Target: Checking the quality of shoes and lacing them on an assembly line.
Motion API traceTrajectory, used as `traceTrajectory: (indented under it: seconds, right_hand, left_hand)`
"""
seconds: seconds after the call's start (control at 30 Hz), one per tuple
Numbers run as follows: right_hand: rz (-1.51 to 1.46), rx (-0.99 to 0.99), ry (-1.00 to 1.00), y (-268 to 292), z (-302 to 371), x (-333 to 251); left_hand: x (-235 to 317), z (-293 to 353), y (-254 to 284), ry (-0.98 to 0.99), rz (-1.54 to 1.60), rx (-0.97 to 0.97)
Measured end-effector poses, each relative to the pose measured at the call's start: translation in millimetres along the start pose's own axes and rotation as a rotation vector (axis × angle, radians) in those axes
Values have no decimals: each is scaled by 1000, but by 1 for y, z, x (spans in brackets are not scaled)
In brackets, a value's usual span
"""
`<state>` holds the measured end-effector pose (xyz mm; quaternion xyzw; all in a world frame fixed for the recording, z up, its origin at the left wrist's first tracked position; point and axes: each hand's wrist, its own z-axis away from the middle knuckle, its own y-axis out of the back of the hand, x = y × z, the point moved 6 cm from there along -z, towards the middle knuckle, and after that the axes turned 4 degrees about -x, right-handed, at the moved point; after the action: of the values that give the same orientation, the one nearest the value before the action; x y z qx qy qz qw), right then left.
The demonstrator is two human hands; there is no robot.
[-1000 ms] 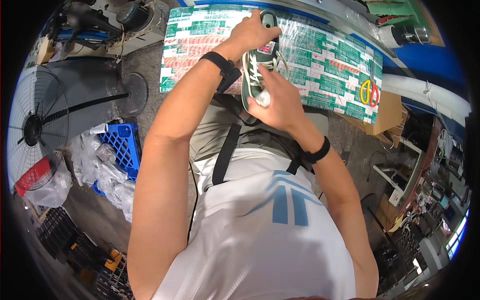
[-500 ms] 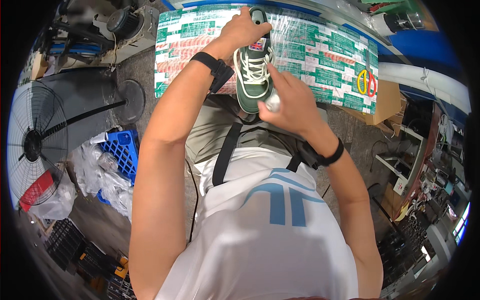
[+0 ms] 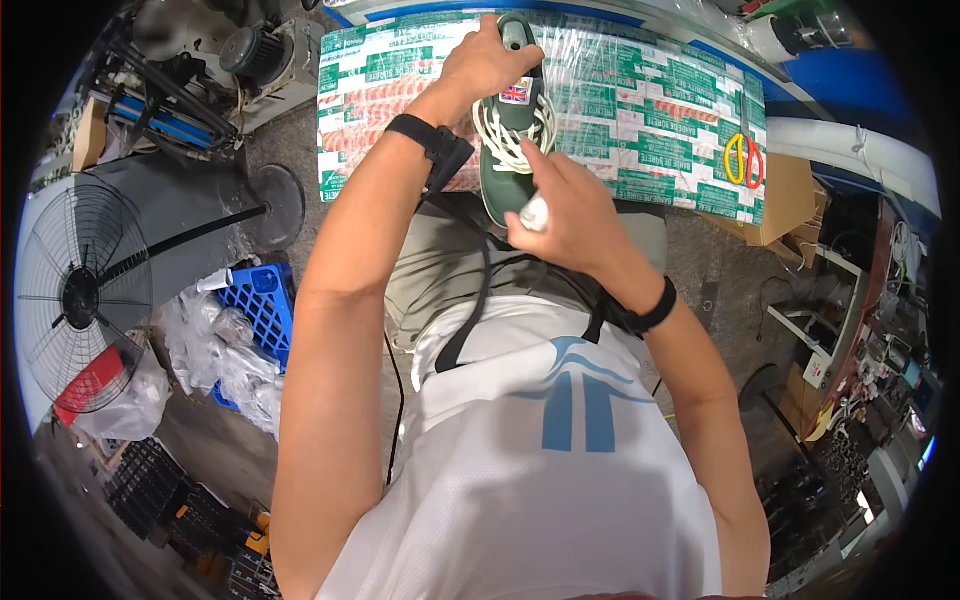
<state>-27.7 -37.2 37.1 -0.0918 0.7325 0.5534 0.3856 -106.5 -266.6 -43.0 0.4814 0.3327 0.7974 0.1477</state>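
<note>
A dark green sneaker (image 3: 507,194) with bunched white laces (image 3: 514,135) points toward me at the near edge of a carton (image 3: 660,130) covered in green and white tape. My left hand (image 3: 487,62) grips its far, heel end, fingers around the collar. Beside the toe, my right hand (image 3: 572,208) has its index finger at the laces. Its other fingers curl around a small white thing (image 3: 535,213), mostly hidden, whose kind I cannot make out. A small flag patch (image 3: 516,92) shows on the tongue.
Scissors (image 3: 743,158) with yellow and red handles lie at the carton's right end. To the left stand a black fan (image 3: 80,298) and a blue plastic crate (image 3: 258,308) with clear plastic wrap. A brown cardboard box (image 3: 786,205) sits at the right.
The laces, earlier hanging over the toe, are now bunched higher up on the shoe. My right hand has shifted slightly left; my left hand keeps its hold. The whole view has shifted slightly.
</note>
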Motion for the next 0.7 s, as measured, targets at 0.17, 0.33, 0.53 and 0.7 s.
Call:
traceTrajectory:
  seconds: [0.17, 0.33, 0.53, 0.7]
  right_hand:
    - [-359, -90, 7, -10, 1, -22]
    - [-145, 173, -121, 34, 34, 36]
    - [100, 404, -274, 57, 21, 146]
    - [312, 393, -265, 52, -3, 190]
  left_hand:
    - [-4, -6, 2, -1, -13, -5]
    - [2, 26, 7, 38, 316, 107]
    - [24, 125, -33, 17, 251, 291]
    - [-3, 117, -30, -93, 540, 303]
